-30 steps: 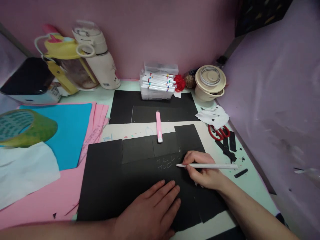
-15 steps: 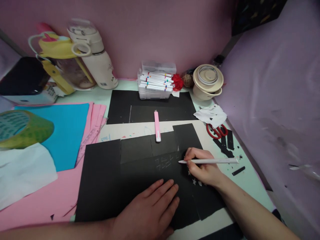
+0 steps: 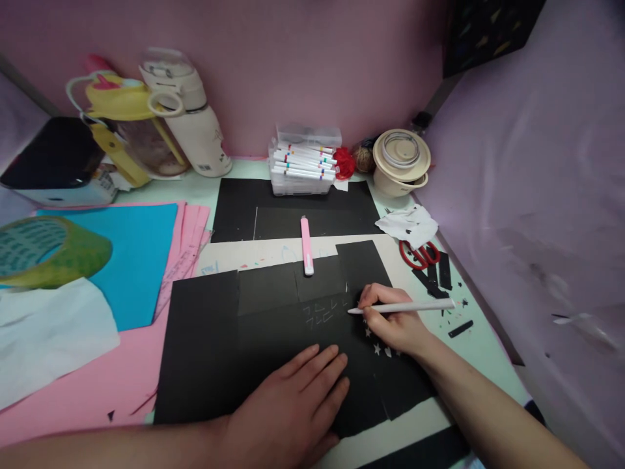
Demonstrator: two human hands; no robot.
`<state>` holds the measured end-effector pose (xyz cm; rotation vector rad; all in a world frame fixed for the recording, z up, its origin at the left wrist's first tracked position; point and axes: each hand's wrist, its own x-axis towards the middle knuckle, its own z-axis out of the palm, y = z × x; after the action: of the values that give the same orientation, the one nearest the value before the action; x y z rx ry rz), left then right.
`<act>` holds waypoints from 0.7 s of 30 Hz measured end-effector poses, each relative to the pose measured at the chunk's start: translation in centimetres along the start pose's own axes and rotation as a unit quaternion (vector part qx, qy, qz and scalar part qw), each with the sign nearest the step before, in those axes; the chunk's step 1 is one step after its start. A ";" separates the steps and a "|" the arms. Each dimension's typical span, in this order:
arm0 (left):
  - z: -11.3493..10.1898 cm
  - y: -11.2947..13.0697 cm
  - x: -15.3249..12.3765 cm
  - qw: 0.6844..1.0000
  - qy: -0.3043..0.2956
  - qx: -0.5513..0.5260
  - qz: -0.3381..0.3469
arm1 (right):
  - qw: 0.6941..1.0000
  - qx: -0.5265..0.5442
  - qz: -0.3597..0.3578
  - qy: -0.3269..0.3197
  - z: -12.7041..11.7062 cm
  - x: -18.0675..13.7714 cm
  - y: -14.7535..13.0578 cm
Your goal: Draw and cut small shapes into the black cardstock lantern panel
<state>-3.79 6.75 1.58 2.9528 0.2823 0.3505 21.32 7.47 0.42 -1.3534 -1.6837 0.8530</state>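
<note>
My right hand (image 3: pixel 393 316) pinches a slim white pen (image 3: pixel 415 306), its tip at the surface of the black paper (image 3: pixel 202 352). Just left of the tip, thin pale angular marks (image 3: pixel 319 314) show on the paper. Small star and heart cutouts (image 3: pixel 377 350) appear below my right hand, partly hidden by it. My left hand (image 3: pixel 297 404) lies flat with fingers stretched out on the near part of the paper. A pink utility knife (image 3: pixel 306 247) lies across the paper's far edge.
Farther back stands a clear case of white markers (image 3: pixel 303 169) on another black sheet (image 3: pixel 234 202). Red-handled scissors (image 3: pixel 420 255) and black scraps (image 3: pixel 444 270) lie to the right. Green tape (image 3: pixel 88 254), blue sheet (image 3: pixel 141 280) and pink paper (image 3: pixel 131 365) cover the left; bottles (image 3: pixel 195 130) stand behind.
The camera view has shifted slightly. My right hand keeps its hold on the pen near the same marks, and my left hand stays flat on the paper.
</note>
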 end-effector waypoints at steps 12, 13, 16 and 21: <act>0.0 0.1 -0.4 0.999 -0.032 -0.030 -0.003 | 0.997 0.066 0.024 0.040 0.1 0.2 0.4; 0.0 0.1 -0.4 0.999 -0.033 -0.034 -0.003 | 0.992 0.103 0.031 0.071 0.0 0.3 0.6; -0.2 0.1 -0.2 0.999 -0.030 -0.039 -0.002 | 0.957 0.219 0.052 0.184 -0.6 1.0 1.0; 0.1 0.4 -0.3 1.000 -0.007 -0.027 -0.002 | 0.933 0.263 0.081 0.231 -1.4 2.0 1.3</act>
<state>-3.96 6.33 1.45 2.9005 0.2736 0.3309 22.89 9.67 0.29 -1.2009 -0.9057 0.9092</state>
